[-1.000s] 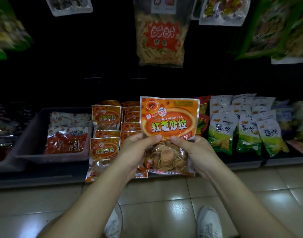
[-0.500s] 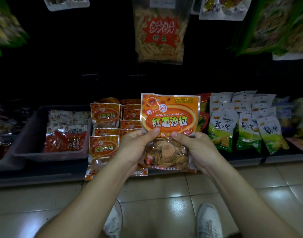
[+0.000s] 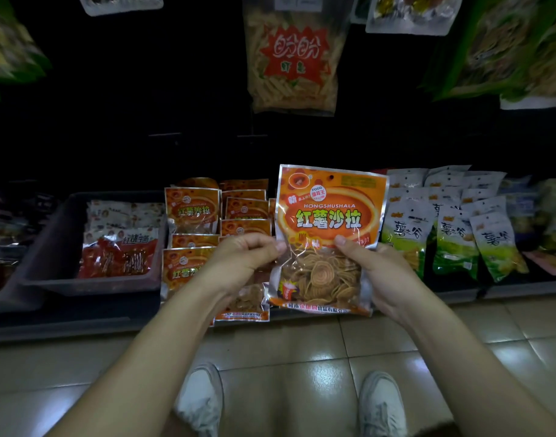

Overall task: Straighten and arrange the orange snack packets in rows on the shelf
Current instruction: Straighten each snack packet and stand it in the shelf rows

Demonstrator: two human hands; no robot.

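The held orange snack packet [image 3: 328, 216] sits in the middle of the frame, raised in front of the shelf [image 3: 81, 323] and not resting on it. It has a silver border, an orange printed upper half with green-and-white characters and the word HONGSHUSHALA, and a clear lower window showing round, spiral-patterned crisps. Its long axis runs up and down the frame. The hang-hole edge points to the top of the frame and leans slightly to the right, and the printed face is turned to the camera so the text reads upright.

The left hand [image 3: 239, 260] has its fingers curled and pinches the packet's left edge at mid-height. The right hand [image 3: 374, 272] grips the right side, thumb on the front and fingers behind.

Left of centre, behind the left hand, more orange packets [image 3: 191, 209] lie in overlapping columns on the shelf. Further left, a grey bin [image 3: 49, 247] holds red packets. At right stand green-and-white packets [image 3: 453, 241]. A large bag [image 3: 292, 58] hangs at top centre.
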